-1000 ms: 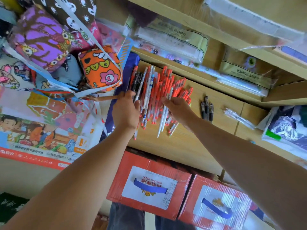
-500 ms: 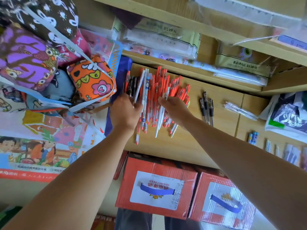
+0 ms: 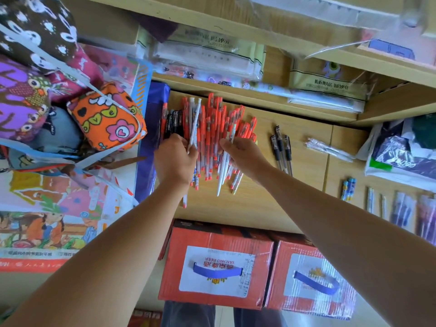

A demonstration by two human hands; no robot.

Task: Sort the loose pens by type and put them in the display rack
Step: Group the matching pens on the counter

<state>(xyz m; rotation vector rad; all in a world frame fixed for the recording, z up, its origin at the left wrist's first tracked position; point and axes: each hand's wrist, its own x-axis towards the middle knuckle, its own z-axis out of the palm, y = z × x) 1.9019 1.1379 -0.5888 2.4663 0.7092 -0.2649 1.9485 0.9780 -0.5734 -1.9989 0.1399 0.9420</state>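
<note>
Heaped on the middle of the tabletop (image 3: 259,204), same as before: red pens (image 3: 212,128). Left hand (image 3: 175,159) still pinching a long white pen (image 3: 195,119). Right hand (image 3: 243,154) still gripping white pens (image 3: 223,175). Just right: black pens (image 3: 282,147).

bright daylight | soft shadows | wide-angle edge bending | right edge blurred

Left hand (image 3: 175,159), right hand (image 3: 244,155); fingers curled
</note>
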